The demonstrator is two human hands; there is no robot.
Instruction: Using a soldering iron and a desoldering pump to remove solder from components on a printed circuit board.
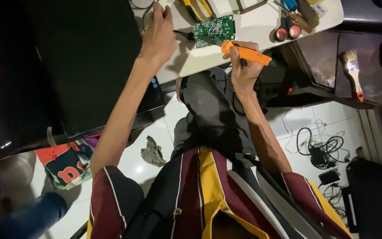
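Two hands work at a white table (253,31): the right hand (243,66) is clamped around an orange soldering iron (246,53), just beside a green circuit board (214,30), while the left hand (159,33) rests loosely spread on the tabletop beside it. Below the hands lies a white tiled floor (164,128) with a crumpled rag (152,152) and tangled black cables (323,148) under the right arm; a paintbrush (353,71) lies on a dark surface beyond the right hand

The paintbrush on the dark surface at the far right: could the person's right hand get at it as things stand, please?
Probably not directly: the right hand is wrapped around the orange soldering iron at the green circuit board, so it isn't free. Otherwise nothing visibly blocks the way to the paintbrush.
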